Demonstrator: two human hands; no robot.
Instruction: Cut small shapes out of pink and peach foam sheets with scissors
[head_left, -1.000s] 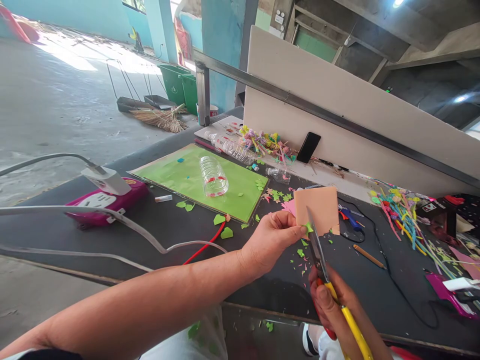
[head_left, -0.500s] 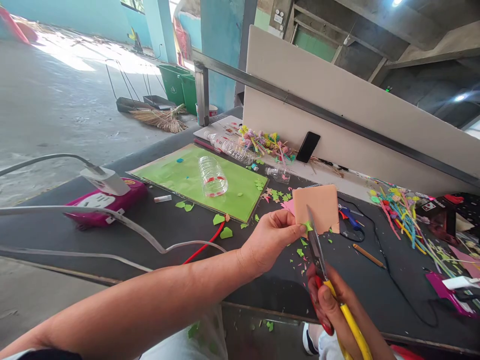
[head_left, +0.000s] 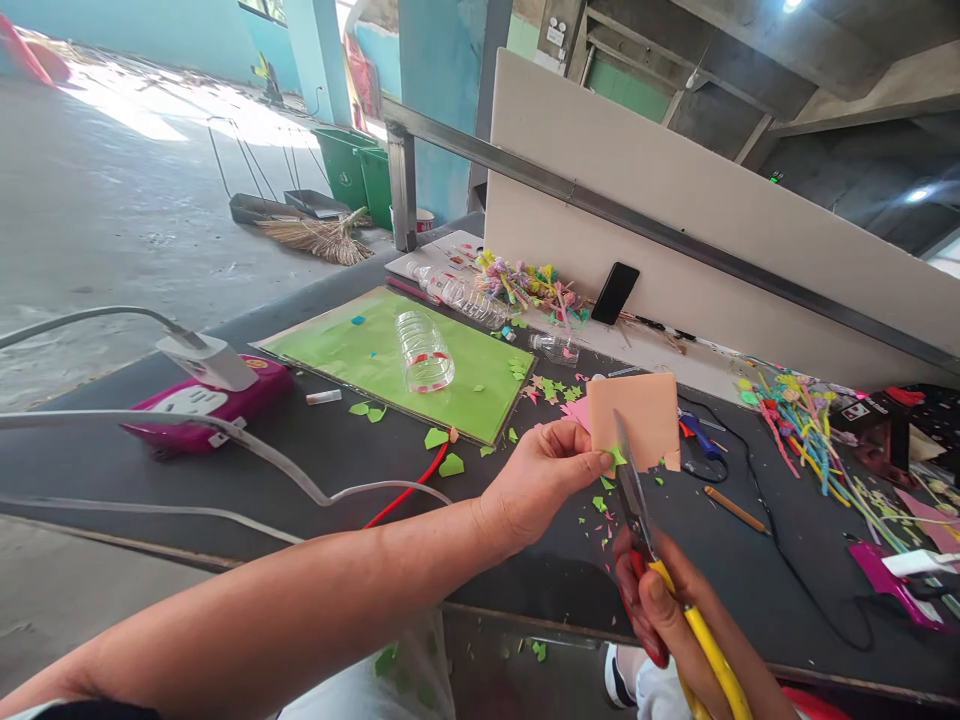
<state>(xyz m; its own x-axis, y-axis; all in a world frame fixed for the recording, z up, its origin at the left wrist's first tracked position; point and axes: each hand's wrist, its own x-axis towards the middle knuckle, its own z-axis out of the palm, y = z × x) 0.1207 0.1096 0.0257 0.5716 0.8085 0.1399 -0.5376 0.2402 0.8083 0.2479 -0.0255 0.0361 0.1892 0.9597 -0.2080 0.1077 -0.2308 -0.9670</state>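
Note:
My left hand (head_left: 541,482) is closed, with a small green paper piece (head_left: 616,457) pinched between thumb and forefinger. My right hand (head_left: 667,600) is wrapped round the handles of a pair of scissors (head_left: 635,500), one handle yellow and one red. The blades point up and away, close beside the green piece; I cannot tell whether they touch it. Behind the blades and fingertips is a peach paper square (head_left: 645,420), with a nick near its lower right corner. Whether my left hand also grips this square is hidden. Green star-shaped cutouts (head_left: 551,390) lie beyond my left hand.
A clear plastic bottle piece (head_left: 426,352) rests on a green sheet (head_left: 337,350). At left is a purple power strip (head_left: 247,400) with trailing cables. A brown stick (head_left: 737,511), a blue-handled tool (head_left: 701,440) and colourful stems (head_left: 802,430) lie at right. A phone (head_left: 616,293) leans at the back.
The peach square has shifted very slightly right and down. My hands, the scissors and the green piece look almost the same as before.

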